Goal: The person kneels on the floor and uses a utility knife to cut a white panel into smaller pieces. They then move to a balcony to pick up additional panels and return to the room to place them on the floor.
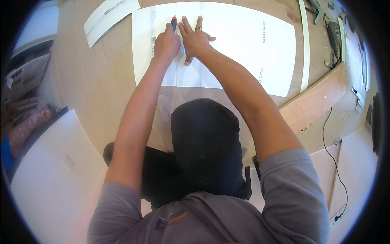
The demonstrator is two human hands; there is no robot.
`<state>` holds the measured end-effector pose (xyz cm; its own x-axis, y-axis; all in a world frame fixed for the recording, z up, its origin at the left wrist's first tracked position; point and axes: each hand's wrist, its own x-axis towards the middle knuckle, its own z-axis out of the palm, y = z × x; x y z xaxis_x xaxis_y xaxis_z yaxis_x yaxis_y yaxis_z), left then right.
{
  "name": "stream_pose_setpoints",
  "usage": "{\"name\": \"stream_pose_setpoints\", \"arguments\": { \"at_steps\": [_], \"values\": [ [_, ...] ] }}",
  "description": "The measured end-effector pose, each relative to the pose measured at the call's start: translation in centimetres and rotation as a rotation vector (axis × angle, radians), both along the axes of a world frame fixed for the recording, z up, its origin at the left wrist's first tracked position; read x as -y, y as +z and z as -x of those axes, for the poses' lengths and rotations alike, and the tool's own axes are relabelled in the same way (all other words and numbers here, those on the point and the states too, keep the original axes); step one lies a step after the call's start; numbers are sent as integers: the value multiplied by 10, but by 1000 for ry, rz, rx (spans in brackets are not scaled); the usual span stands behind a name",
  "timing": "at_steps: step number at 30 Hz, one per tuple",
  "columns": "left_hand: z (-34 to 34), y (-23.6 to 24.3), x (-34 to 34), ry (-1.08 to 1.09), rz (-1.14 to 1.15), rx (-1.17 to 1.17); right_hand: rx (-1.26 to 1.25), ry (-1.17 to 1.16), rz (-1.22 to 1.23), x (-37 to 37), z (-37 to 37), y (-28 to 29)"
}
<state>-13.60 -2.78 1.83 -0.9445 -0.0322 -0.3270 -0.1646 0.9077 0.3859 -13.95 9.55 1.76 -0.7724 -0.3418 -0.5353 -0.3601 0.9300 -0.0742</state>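
Note:
A large white printed sheet (235, 49) lies flat on the brown-covered surface in front of me, with a straight line running down it from far to near. My left hand (166, 44) is closed around a slim red-and-black tool (174, 23) that looks like a utility knife; its red end points away from me, and my fist hides the rest. Just right of that line, my right hand (196, 40) lies flat on the sheet, fingers spread, a ring on one finger. The two hands are close together.
A narrower white piece (110, 18) lies at the far left. To the right are a long pale strip (304, 49), a wooden board (315, 97), a dark power tool (334, 38) and a black cable (335, 158). A white panel (61, 171) stands at the left.

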Motion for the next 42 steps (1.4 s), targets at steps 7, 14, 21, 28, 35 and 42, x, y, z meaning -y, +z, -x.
{"name": "stream_pose_setpoints", "arguments": {
  "at_steps": [7,14,21,28,35,42],
  "values": [
    [-14,8,-1,-24,10,5,-17,-6,9,0,-2,1],
    [-40,10,2,-41,-12,-4,-11,-7,-46,2,-1,1],
    [-52,11,2,-28,10,46,-26,-13,-57,4,-1,-7],
    [-76,15,6,-43,6,39,44,-71,22,5,0,15],
    [-94,14,10,-40,-21,-15,83,83,-81,1,6,25],
    [-92,17,12,-69,-11,-13,125,19,-44,0,8,30]
  ]
}}
